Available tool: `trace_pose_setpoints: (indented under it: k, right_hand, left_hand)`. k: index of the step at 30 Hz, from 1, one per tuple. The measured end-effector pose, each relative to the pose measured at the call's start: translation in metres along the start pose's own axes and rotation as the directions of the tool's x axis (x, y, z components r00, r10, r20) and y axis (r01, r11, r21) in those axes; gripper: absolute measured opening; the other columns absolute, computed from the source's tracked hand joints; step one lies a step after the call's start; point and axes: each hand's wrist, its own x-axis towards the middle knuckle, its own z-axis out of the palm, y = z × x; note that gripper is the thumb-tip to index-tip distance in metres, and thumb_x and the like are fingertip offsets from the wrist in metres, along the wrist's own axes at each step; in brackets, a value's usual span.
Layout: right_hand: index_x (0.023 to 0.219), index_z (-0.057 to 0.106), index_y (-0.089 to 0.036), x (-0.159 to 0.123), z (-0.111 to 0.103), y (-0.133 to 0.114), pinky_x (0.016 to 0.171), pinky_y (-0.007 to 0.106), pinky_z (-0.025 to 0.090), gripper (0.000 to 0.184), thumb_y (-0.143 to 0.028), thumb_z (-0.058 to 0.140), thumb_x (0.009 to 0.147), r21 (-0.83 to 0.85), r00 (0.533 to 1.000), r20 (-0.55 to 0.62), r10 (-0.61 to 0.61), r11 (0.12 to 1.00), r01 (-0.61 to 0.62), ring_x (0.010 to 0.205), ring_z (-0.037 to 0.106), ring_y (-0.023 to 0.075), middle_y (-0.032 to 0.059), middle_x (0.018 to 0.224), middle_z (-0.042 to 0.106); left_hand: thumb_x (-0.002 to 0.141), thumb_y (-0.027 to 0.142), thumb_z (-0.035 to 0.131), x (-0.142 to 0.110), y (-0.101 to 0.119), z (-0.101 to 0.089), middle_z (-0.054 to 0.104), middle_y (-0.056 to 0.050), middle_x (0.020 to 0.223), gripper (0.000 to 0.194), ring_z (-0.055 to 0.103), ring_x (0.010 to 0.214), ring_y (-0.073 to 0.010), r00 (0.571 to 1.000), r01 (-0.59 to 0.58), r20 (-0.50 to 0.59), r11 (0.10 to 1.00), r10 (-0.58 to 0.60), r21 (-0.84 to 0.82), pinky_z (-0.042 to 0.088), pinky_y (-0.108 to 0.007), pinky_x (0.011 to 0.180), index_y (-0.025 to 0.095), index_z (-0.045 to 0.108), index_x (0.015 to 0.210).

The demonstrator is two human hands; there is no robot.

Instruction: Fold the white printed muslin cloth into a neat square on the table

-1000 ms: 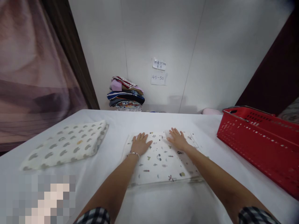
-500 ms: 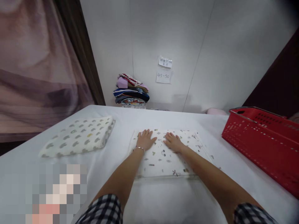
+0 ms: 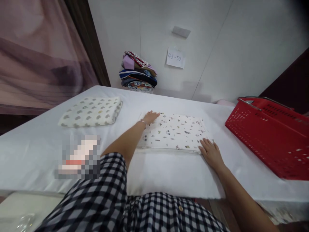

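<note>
While the left hand (image 3: 151,118) lies spread on patterned cloth (image 3: 177,130), the right hand (image 3: 212,153) — likewise — is nearer the table's (image 3: 172,172) front edge.

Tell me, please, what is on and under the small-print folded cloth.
On the folded cloth, the left hand rests near the far left corner, the right hand at the near right corner. White tablecloth shows around it; what lies directly underneath is covered.
</note>
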Motion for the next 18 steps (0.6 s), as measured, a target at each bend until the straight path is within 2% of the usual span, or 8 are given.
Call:
trace_pose_setpoints:
  k: [2, 4, 6, 7, 9, 12, 15, 18]
  right_hand:
    - [0.131, 0.045, -0.019, 0.000, 0.005, -0.002, 0.106, 0.045, 0.021, 0.047, -0.040, 0.028, 0.093, -0.012, 0.998, -0.068, -0.018, 1.000, 0.017, 0.131, 0.030, 0.0219, 0.0071, 0.140, 0.040]
    - [0.129, 0.047, -0.018, 0.000, 0.008, -0.003, 0.105, 0.045, 0.023, 0.046, -0.040, 0.028, 0.093, -0.005, 0.994, -0.106, -0.031, 1.000, 0.031, 0.130, 0.032, 0.0226, 0.0081, 0.138, 0.042]
    - [0.128, 0.048, -0.018, 0.001, 0.009, -0.003, 0.105, 0.046, 0.023, 0.045, -0.040, 0.029, 0.093, 0.014, 0.993, -0.117, -0.036, 0.999, 0.037, 0.130, 0.033, 0.0229, 0.0086, 0.138, 0.043]
    - [0.128, 0.048, -0.018, 0.001, 0.008, -0.003, 0.106, 0.046, 0.022, 0.046, -0.040, 0.029, 0.093, 0.029, 0.993, -0.111, -0.032, 0.999, 0.036, 0.130, 0.033, 0.0230, 0.0089, 0.138, 0.043]
    - [0.127, 0.049, -0.018, 0.003, 0.003, -0.005, 0.106, 0.048, 0.021, 0.046, -0.042, 0.029, 0.093, 0.083, 0.997, -0.075, -0.013, 0.996, 0.019, 0.130, 0.032, 0.0238, 0.0093, 0.138, 0.042]
    - [0.127, 0.049, -0.020, 0.009, -0.011, -0.021, 0.105, 0.052, 0.020, 0.049, -0.044, 0.025, 0.093, 0.209, 1.000, 0.009, 0.008, 0.978, -0.009, 0.132, 0.029, 0.0246, 0.0088, 0.140, 0.040]
    - [0.132, 0.043, -0.022, 0.016, -0.023, -0.049, 0.107, 0.050, 0.016, 0.051, -0.046, 0.022, 0.093, 0.290, 0.997, 0.027, -0.071, 0.955, 0.060, 0.135, 0.022, 0.0226, 0.0067, 0.144, 0.033]
    - [0.136, 0.039, -0.023, 0.018, -0.024, -0.074, 0.108, 0.049, 0.014, 0.053, -0.049, 0.024, 0.092, 0.268, 0.979, 0.049, -0.196, 0.947, 0.176, 0.136, 0.018, 0.0225, 0.0055, 0.147, 0.026]
  left_hand:
    - [0.092, 0.042, 0.020, -0.015, 0.003, -0.010, 0.031, -0.004, 0.145, 0.050, 0.018, 0.136, -0.0211, 0.998, -0.053, 0.012, 0.999, 0.054, -0.008, 0.013, -0.038, 0.108, 0.024, 0.034, 0.137]
    - [0.091, 0.049, 0.020, -0.043, 0.007, -0.010, 0.023, -0.004, 0.148, 0.054, 0.015, 0.136, -0.0230, 0.996, -0.093, -0.005, 0.995, 0.093, -0.016, 0.012, -0.041, 0.109, 0.025, 0.031, 0.138]
    - [0.087, 0.058, 0.024, -0.077, 0.009, 0.001, 0.017, -0.002, 0.150, 0.059, 0.012, 0.137, -0.0248, 0.989, -0.147, -0.025, 0.989, 0.147, -0.013, 0.008, -0.045, 0.109, 0.028, 0.032, 0.138]
    - [0.086, 0.061, 0.028, -0.093, 0.009, 0.009, 0.020, -0.003, 0.149, 0.060, 0.013, 0.137, -0.0252, 0.979, -0.199, -0.035, 0.980, 0.199, 0.005, 0.006, -0.046, 0.109, 0.028, 0.035, 0.136]
    - [0.085, 0.061, 0.029, -0.120, 0.005, 0.023, 0.027, -0.005, 0.147, 0.060, 0.018, 0.136, -0.0243, 0.975, -0.215, -0.059, 0.977, 0.215, 0.018, 0.008, -0.045, 0.109, 0.026, 0.039, 0.133]
    - [0.088, 0.056, 0.027, -0.138, -0.001, 0.033, 0.034, -0.006, 0.144, 0.055, 0.022, 0.135, -0.0228, 0.985, -0.135, -0.116, 0.990, 0.130, -0.034, 0.013, -0.044, 0.109, 0.024, 0.045, 0.129]
    - [0.090, 0.054, 0.027, -0.146, 0.001, 0.032, 0.038, -0.006, 0.141, 0.052, 0.024, 0.134, -0.0224, 0.981, -0.076, -0.187, 0.992, 0.057, -0.099, 0.015, -0.045, 0.109, 0.023, 0.048, 0.126]
    - [0.089, 0.053, 0.030, -0.160, 0.011, 0.033, 0.041, -0.005, 0.140, 0.051, 0.026, 0.133, -0.0228, 0.966, -0.140, -0.226, 0.989, 0.125, -0.054, 0.013, -0.045, 0.109, 0.023, 0.049, 0.126]
